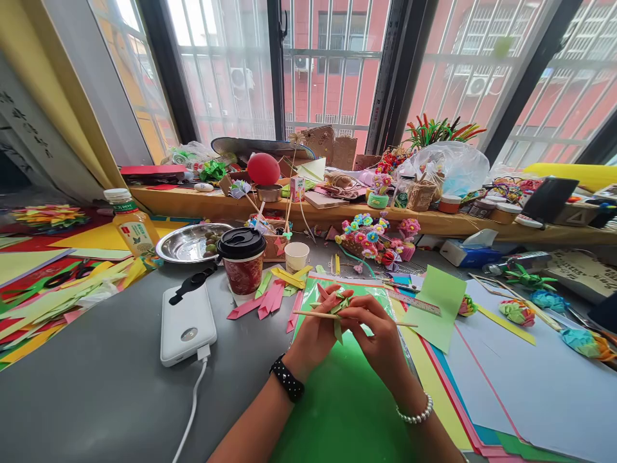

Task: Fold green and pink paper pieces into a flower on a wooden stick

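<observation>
Two hands close on a folded paper piece (340,303) and a wooden stick (308,314) above a green paper sheet (337,399) on the grey bench (106,386). The left hand (315,334) pinches the stick. The right hand (380,337) grips the paper. A lidded paper cup (242,260) and a white power bank (187,325) sit well to the left.
</observation>
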`<action>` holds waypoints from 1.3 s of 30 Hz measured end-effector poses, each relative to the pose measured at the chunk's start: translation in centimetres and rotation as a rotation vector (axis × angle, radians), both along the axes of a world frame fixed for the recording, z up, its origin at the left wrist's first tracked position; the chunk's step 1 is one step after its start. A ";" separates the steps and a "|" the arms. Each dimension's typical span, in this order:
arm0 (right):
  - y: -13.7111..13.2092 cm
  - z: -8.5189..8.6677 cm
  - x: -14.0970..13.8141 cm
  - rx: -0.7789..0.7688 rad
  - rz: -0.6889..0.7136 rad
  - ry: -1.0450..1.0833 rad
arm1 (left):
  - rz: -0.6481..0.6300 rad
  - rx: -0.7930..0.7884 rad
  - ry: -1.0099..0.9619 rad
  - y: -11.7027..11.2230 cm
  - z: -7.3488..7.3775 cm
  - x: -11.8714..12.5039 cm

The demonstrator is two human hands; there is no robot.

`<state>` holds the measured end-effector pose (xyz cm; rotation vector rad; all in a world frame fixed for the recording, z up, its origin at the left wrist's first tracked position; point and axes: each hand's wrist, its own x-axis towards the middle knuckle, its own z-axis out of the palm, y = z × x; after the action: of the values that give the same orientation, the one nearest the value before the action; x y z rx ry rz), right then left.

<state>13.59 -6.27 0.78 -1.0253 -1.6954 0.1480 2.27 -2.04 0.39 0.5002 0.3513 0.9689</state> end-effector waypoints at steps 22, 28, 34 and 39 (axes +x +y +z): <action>-0.1 0.1 0.7 0.060 -0.074 -0.071 | -0.055 0.041 -0.040 0.0 -0.1 -0.2; -0.2 0.0 0.5 0.053 -0.099 -0.040 | -0.080 0.068 0.029 -0.4 0.1 -0.2; -0.3 0.1 0.4 0.063 -0.122 -0.040 | -0.082 0.096 0.042 -0.3 0.1 -0.2; -0.2 0.3 0.7 0.031 -0.084 -0.045 | -0.018 0.032 -0.035 0.0 0.3 -0.5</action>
<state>14.26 -6.50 1.05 -1.0818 -1.6873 0.0441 1.78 -2.06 0.73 0.5137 0.2995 0.9662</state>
